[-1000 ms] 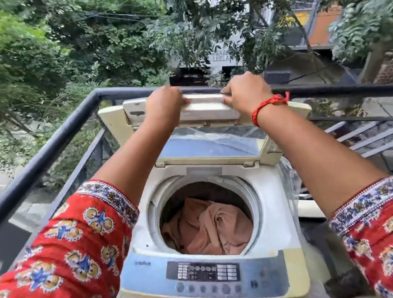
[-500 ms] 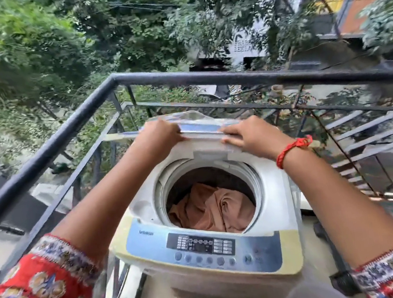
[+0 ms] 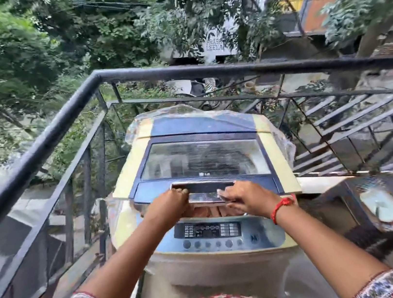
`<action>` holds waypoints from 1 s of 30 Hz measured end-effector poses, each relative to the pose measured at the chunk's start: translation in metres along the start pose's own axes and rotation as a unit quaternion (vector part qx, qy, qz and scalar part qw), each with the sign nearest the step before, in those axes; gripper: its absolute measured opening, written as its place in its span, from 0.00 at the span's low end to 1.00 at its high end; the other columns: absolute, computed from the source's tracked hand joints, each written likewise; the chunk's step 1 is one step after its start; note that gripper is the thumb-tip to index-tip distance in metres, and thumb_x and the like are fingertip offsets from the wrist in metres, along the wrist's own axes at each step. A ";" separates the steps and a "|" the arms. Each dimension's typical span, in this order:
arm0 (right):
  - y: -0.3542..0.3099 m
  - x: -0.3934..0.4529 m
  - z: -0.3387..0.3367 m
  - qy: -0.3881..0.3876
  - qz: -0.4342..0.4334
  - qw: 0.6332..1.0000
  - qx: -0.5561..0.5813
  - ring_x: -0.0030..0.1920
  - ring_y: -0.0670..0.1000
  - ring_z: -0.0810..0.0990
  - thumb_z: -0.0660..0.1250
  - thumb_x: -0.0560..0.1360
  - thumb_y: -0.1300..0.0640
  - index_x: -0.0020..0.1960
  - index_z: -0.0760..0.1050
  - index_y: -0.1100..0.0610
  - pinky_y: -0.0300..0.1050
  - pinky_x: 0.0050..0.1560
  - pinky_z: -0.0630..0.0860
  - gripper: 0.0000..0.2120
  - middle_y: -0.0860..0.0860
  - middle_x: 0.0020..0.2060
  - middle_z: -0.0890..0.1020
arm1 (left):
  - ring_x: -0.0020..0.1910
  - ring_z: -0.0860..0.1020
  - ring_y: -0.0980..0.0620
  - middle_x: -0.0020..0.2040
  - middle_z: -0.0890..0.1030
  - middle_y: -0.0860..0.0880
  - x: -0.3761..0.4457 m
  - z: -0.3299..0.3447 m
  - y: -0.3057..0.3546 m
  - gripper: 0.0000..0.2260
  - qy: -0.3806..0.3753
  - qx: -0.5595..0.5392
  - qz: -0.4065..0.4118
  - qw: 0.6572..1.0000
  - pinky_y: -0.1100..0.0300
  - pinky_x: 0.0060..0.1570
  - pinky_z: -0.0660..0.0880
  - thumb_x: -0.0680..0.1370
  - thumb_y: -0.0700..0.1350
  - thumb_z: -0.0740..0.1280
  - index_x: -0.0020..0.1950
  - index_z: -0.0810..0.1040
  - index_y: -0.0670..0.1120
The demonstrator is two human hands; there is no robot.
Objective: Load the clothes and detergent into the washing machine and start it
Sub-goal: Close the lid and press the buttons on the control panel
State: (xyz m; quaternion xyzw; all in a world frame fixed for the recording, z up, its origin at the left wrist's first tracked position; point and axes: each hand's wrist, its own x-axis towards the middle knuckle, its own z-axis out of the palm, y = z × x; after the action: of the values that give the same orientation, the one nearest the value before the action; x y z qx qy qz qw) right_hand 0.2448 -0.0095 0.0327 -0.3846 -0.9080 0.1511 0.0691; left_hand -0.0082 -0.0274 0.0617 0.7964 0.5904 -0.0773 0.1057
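A cream and blue top-loading washing machine [image 3: 222, 257] stands in the balcony corner. Its glass-windowed lid [image 3: 202, 163] lies almost flat over the tub, with a narrow gap at the front edge. Through that gap a strip of peach-brown clothes [image 3: 208, 212] shows. My left hand [image 3: 167, 205] and my right hand [image 3: 247, 198] both grip the lid's chrome front handle [image 3: 203, 191], side by side. The control panel [image 3: 208, 232] with its buttons sits just below my hands. No detergent is in view.
A black metal railing [image 3: 178, 71] wraps around the machine on the left and at the back. A dark woven basket [image 3: 376, 214] stands to the right of the machine on the balcony floor. Trees and buildings lie beyond the railing.
The lid was folded upright, then came down with both hands on it. It now lies nearly flat over the tub, hiding most of the clothes.
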 end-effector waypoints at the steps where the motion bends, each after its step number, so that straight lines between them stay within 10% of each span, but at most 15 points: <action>1: -0.001 -0.002 0.008 -0.012 0.017 1.000 0.010 0.44 0.60 0.81 0.69 0.76 0.58 0.63 0.78 0.58 0.61 0.49 0.79 0.16 0.55 0.44 0.84 | 0.53 0.80 0.40 0.53 0.81 0.43 0.000 0.010 -0.001 0.09 -0.001 -0.003 0.003 1.000 0.50 0.46 0.75 0.80 0.48 0.61 0.54 0.75 0.44; 12: -0.015 0.001 0.026 -0.163 0.217 0.956 0.109 0.63 0.49 0.77 0.65 0.79 0.49 0.70 0.73 0.51 0.40 0.60 0.70 0.20 0.49 0.63 0.80 | 0.55 0.79 0.39 0.54 0.81 0.40 0.028 0.051 -0.021 0.11 -0.093 -0.036 0.014 0.995 0.52 0.51 0.75 0.80 0.48 0.61 0.55 0.80 0.45; 17: 0.003 -0.023 0.017 0.006 0.349 0.917 0.190 0.50 0.45 0.80 0.76 0.72 0.58 0.55 0.82 0.56 0.39 0.57 0.76 0.12 0.49 0.48 0.83 | 0.49 0.80 0.40 0.48 0.83 0.41 0.037 0.049 -0.030 0.07 -0.078 -0.086 0.000 0.993 0.56 0.45 0.74 0.76 0.46 0.67 0.49 0.84 0.46; 22: 0.029 -0.063 0.021 -0.047 0.478 0.851 0.211 0.33 0.46 0.73 0.83 0.60 0.63 0.39 0.77 0.57 0.31 0.29 0.71 0.16 0.49 0.33 0.76 | 0.46 0.81 0.40 0.47 0.83 0.40 0.049 0.037 -0.019 0.10 -0.107 -0.103 -0.041 0.988 0.56 0.47 0.75 0.72 0.47 0.70 0.47 0.84 0.43; 30: 0.034 -0.057 0.026 -0.063 0.497 0.838 0.215 0.29 0.45 0.69 0.86 0.54 0.57 0.37 0.74 0.54 0.36 0.28 0.66 0.22 0.47 0.30 0.74 | 0.50 0.82 0.38 0.50 0.82 0.36 0.061 0.042 -0.009 0.09 -0.110 -0.106 -0.087 0.985 0.51 0.50 0.80 0.73 0.37 0.68 0.51 0.80 0.34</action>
State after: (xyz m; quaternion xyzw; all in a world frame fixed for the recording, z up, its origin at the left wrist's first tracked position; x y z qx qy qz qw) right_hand 0.3013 -0.0339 -0.0033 -0.7494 -0.5419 0.3804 0.0080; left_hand 0.0014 0.0205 0.0058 0.7133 0.6468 -0.1104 0.2464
